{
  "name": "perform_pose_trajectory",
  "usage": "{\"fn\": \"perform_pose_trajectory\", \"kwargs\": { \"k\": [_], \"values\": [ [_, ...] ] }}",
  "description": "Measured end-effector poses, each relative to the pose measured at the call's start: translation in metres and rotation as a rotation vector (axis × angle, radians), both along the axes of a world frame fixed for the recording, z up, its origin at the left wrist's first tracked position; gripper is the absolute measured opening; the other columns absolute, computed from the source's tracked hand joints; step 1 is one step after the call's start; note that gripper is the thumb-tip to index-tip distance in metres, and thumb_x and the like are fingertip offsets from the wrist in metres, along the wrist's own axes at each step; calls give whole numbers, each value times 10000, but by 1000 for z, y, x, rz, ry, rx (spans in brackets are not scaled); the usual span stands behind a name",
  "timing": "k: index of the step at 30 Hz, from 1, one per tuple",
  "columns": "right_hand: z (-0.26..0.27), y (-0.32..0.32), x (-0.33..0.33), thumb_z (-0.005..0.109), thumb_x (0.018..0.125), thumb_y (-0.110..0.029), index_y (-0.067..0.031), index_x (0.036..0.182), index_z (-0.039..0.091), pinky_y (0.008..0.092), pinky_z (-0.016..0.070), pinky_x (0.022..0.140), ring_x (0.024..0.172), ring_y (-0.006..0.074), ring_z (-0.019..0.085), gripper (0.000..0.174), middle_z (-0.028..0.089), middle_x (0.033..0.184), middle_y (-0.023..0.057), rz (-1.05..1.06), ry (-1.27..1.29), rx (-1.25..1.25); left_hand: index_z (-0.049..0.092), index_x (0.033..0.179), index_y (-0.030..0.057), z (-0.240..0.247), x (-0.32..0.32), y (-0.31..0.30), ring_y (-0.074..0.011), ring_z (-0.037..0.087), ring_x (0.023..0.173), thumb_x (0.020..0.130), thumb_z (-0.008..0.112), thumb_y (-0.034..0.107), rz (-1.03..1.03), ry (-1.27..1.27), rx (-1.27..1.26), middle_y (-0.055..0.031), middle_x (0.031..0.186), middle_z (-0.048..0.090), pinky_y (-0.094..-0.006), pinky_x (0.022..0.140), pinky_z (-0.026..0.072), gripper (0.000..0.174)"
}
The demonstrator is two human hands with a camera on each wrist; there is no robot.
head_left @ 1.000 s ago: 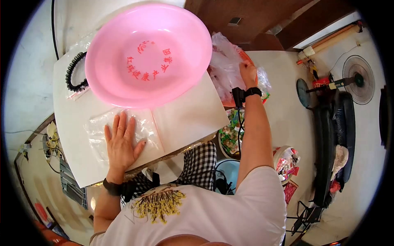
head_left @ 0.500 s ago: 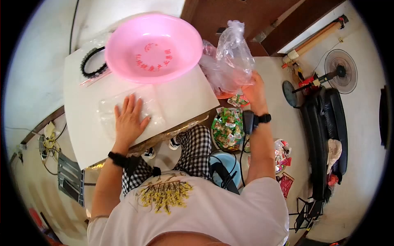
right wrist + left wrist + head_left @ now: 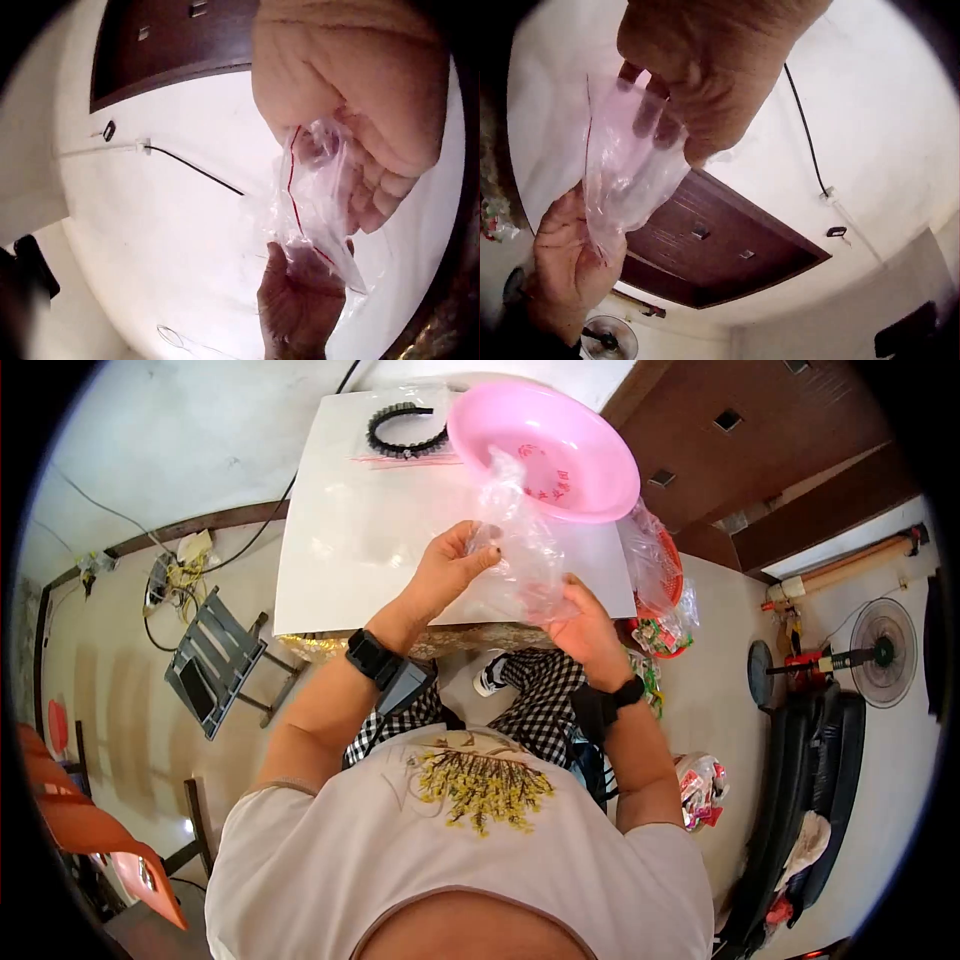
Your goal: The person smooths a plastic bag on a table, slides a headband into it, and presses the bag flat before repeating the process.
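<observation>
A clear plastic bag is held up over the near edge of the white table, between the two hands. My left hand pinches its left side between thumb and fingers. On the other side my right hand grips the lower right edge. In the left wrist view the bag stretches from the left hand to the right hand. A red line runs along the bag in the right wrist view. Whether anything is inside, I cannot tell.
On the white table are a pink basin and a black headband on clear plastic. A red basket with plastic bags stands right of the table. A grey folding chair is at the left, a fan at the right.
My right hand has brought the clear bag from the right side over to the table's near edge. The left hand has lifted off the flat plastic on the tabletop and taken hold of the bag.
</observation>
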State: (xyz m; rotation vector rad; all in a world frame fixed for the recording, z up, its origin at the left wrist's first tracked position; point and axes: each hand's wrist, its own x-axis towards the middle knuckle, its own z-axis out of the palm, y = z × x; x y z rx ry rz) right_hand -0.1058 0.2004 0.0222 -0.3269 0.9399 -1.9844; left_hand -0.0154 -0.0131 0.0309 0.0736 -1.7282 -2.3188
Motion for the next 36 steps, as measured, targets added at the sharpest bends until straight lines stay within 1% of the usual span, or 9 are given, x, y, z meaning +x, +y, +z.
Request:
{"fn": "perform_pose_trajectory", "kwargs": {
  "k": [5, 7, 10, 12, 17, 22, 28, 32, 36],
  "values": [
    [-4, -36, 11, 494, 907, -146, -38, 1231, 493, 419, 461, 884, 1066, 278, 546, 342, 556, 1157, 141, 69, -185, 59, 622, 1011, 27, -39, -2, -21, -128, 577, 755, 892, 610, 217, 97, 18, -40, -21, 846, 646, -256, 708, 469, 224],
    [-37, -49, -7, 538, 880, -96, -47, 1186, 538, 376, 486, 794, 942, 245, 574, 310, 564, 1057, 110, 76, 10, 187, 622, 1009, 48, -22, 14, -37, -164, 573, 815, 861, 644, 309, 201, -101, -655, -64, 917, 631, -295, 763, 468, 301],
    [-11, -51, 5, 558, 861, -54, -41, 1096, 564, 320, 467, 673, 802, 187, 547, 236, 546, 902, 67, -92, 1481, 398, 500, 1275, 74, -19, 20, -117, -323, 387, 1268, 787, 616, 547, 844, -240, -1567, -201, 1338, 437, -511, 954, 357, 689],
    [-21, -53, 7, 535, 873, -51, -42, 975, 545, 297, 453, 659, 765, 160, 542, 103, 574, 877, 61, -63, 1006, 386, 357, 1382, 50, -53, 33, -188, -343, 250, 1356, 807, 564, 573, 839, -803, -1507, -213, 1453, 281, -576, 1008, 278, 804],
    [-4, -79, 32, 503, 901, -50, -69, 900, 510, 282, 465, 693, 762, 134, 548, 20, 621, 989, 116, 10, 258, 344, 230, 1432, -3, -55, 50, -198, -346, 119, 1409, 840, 480, 617, 523, -875, -1388, -222, 1511, 140, -555, 1089, 161, 892],
    [5, -116, 41, 507, 923, -86, -82, 935, 495, 290, 472, 738, 816, 135, 563, 18, 627, 1021, 129, -13, 220, 215, 418, 1332, -37, -49, 61, -165, -375, 364, 1299, 884, 479, 555, 538, -297, -655, -282, 1369, 395, -374, 1084, 280, 745],
    [3, -142, 61, 490, 933, -77, -73, 935, 488, 295, 493, 770, 856, 146, 584, 5, 618, 1039, 134, 43, 267, 194, 594, 1035, 9, -37, 94, -91, -109, 589, 778, 870, 635, 169, 267, -233, 165, -40, 838, 629, -254, 723, 498, 233],
    [-11, -133, 52, 492, 932, -64, -56, 982, 500, 288, 486, 796, 900, 139, 581, 51, 605, 1068, 111, 130, 306, 259, 619, 926, 31, -33, 100, -92, -23, 491, 673, 885, 617, 123, 657, -217, -76, 45, 737, 575, -177, 594, 413, 101],
    [4, -135, 67, 612, 856, -122, -29, 1124, 510, 341, 459, 873, 1009, 200, 564, 301, 575, 1144, 120, -84, 920, 423, 623, 910, 27, -20, 103, -90, -24, 468, 658, 890, 600, 89, 832, -70, -166, 58, 733, 569, -175, 584, 391, 69]
  ]
}}
